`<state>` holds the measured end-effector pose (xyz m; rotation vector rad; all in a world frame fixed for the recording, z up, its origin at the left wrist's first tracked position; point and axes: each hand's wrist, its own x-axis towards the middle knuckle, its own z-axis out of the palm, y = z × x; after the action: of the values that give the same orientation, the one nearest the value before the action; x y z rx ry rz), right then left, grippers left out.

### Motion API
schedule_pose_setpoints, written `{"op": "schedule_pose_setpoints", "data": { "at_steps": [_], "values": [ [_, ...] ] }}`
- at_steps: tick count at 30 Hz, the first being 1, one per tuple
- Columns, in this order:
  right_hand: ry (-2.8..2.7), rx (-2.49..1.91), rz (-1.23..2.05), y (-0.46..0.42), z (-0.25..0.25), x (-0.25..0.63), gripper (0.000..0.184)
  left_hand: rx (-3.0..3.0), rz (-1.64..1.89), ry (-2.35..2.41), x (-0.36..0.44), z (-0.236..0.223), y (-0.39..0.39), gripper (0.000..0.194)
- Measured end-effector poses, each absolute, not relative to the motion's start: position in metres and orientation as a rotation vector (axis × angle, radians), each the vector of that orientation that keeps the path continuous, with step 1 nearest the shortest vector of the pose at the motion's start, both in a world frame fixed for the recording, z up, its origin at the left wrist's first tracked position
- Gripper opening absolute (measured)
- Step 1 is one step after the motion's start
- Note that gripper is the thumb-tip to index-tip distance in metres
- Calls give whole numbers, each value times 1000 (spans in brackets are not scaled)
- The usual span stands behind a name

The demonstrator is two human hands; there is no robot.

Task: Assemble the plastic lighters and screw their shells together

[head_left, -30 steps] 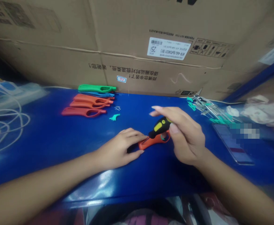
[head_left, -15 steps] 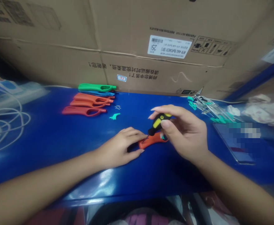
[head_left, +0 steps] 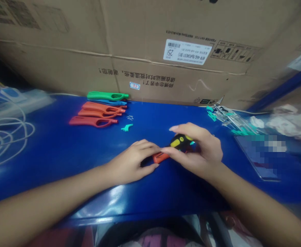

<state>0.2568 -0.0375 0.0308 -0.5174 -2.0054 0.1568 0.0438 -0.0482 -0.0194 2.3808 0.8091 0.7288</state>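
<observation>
Your left hand (head_left: 133, 161) pinches orange casing (head_left: 161, 157) on blue table (head_left: 88, 151); your right hand (head_left: 200, 151) curls round black-yellow screwdriver (head_left: 178, 141)

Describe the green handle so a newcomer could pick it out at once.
Find the big cardboard box standing behind the blue tabletop. At its foot, left of the middle, lies a row of colored handles. The green handle is the one nearest the box, beside the blue handle, and the only green one in that row.
</observation>
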Motion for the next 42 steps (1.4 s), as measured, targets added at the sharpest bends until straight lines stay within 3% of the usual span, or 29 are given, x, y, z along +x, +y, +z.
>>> {"op": "schedule_pose_setpoints", "data": {
  "at_steps": [2, 6, 8, 12, 18, 23, 26, 29, 35, 40, 42],
  "values": [
    [-2026, -470, 178, -42, 31, 256, 46, 2377, 732, 810, 44, -20, -48, 28],
    [-2024, -534, 722, -50, 35, 255, 48, 2383, 724, 804, 43, -22, -48, 29],
    [-2074, -532, 582, -50, 37, 256, 44, 2387, 716, 804, 42, -23, -48, 29],
    [-2211, -544, -45, -48, 41, 261, 34, 2394, 741, 788, 42, -23, -48, 38],
    [-2167, -500, 599, -50, 45, 260, 46, 2375, 705, 813, 42, -22, -48, 27],
    [-2182, -546, 70, -48, 48, 265, 33, 2366, 706, 793, 43, -20, -48, 37],
    [-2169, -532, 387, -49, 46, 267, 43, 2361, 702, 796, 42, -20, -47, 36],
    [-2077, -506, 748, -46, 43, 267, 39, 2378, 691, 807, 42, -20, -48, 35],
    [-2134, -545, -83, -37, 44, 275, 30, 2363, 703, 794, 42, -21, -48, 38],
    [-2133, -614, 471, -40, 49, 273, 38, 2370, 714, 798, 42, -22, -48, 36],
    [-2079, -586, 402, -40, 48, 272, 31, 2369, 719, 787, 42, -22, -47, 36]
  ]
}}
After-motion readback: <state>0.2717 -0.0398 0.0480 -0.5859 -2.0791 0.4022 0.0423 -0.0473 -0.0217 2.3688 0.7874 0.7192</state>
